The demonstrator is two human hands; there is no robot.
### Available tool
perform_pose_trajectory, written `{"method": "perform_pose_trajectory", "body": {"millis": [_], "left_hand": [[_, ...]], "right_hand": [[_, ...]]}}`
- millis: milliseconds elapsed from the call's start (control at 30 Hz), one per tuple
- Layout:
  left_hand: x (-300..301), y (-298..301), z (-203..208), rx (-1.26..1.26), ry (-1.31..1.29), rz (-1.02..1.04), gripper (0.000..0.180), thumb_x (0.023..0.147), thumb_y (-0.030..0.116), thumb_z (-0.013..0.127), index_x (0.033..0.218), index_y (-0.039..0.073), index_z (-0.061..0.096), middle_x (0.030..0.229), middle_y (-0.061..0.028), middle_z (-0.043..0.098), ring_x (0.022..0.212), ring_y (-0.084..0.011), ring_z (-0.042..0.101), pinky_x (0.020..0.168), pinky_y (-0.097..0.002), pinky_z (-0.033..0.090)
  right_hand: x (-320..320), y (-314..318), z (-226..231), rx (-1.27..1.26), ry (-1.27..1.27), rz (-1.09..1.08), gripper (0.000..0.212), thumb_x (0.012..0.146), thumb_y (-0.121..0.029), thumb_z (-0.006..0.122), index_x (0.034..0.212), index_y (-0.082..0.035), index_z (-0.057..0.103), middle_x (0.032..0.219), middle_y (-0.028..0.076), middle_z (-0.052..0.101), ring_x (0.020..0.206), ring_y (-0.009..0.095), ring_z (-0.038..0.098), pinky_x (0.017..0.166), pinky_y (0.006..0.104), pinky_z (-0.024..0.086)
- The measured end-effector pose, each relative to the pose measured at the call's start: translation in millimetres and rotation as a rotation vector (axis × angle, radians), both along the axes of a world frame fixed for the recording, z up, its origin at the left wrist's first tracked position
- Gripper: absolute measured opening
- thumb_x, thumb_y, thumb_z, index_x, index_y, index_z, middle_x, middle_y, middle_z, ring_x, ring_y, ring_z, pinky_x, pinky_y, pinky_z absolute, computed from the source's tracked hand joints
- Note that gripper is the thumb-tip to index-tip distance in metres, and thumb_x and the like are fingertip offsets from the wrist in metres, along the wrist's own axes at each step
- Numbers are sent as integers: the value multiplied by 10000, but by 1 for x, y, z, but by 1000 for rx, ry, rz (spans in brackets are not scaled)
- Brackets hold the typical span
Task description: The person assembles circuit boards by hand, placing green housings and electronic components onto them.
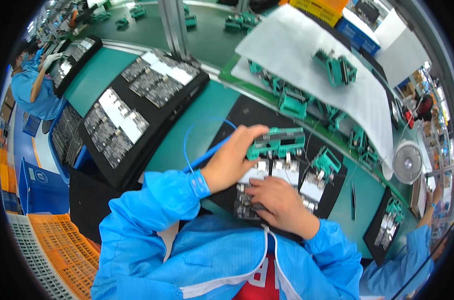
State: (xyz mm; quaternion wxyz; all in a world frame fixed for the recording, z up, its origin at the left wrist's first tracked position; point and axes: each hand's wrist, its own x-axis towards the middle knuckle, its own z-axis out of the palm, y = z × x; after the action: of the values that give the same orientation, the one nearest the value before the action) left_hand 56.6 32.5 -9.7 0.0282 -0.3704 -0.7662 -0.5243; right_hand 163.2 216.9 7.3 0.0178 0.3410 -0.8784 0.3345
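My left hand [229, 161] grips the left end of a green plastic fixture [279, 142], thumb below and fingers over the top. The fixture sits at the far edge of a circuit board [246, 202] with silvery metal shields, which lies on a black mat [247, 112]. Over this board my right hand [281, 204] rests palm down, fingers stretched out and slightly curved; its fingertips touch or nearly touch the board. Just to the right, a second green fixture [326, 162] stands on a neighbouring board [312, 189]. A blue wrist strap [199, 185] circles my left wrist.
Stacked black trays with boards [114, 130] stand to the left. Beyond the mat, a white sheet [292, 40] covers a shelf, with more green fixtures [293, 102] below it. A small fan [408, 161] and black tweezers [353, 200] are at right. Co-workers sit on both sides.
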Motion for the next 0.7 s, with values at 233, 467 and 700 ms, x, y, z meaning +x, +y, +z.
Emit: {"method": "perform_pose_trajectory", "body": {"millis": [233, 467, 700], "left_hand": [[2, 1, -9, -15, -43, -50, 741, 789, -106, 665, 1445, 121, 407, 1114, -185, 457, 943, -398, 557, 796, -434, 491], [3, 0, -15, -50, -31, -43, 752, 817, -63, 694, 1474, 117, 376, 1128, -189, 497, 992, -383, 545, 866, -416, 479], [1, 1, -19, -8, -22, -49, 825, 777, -137, 626, 1504, 155, 368, 1117, -199, 469, 972, -424, 549, 825, -452, 494]], "right_hand": [[-3, 0, 6, 29, 25, 11, 314, 718, -74, 773, 1002, -74, 638, 1195, 68, 686, 1189, 282, 623, 1000, 459, 480], [-18, 3, 20, 59, -46, -84, 296, 747, -30, 748, 1031, -55, 667, 1109, 89, 706, 1015, 323, 663, 881, 418, 525], [-23, 2, 20, 95, 111, -227, 232, 761, -40, 746, 975, -62, 658, 877, 111, 655, 823, 324, 652, 704, 413, 527]]}}
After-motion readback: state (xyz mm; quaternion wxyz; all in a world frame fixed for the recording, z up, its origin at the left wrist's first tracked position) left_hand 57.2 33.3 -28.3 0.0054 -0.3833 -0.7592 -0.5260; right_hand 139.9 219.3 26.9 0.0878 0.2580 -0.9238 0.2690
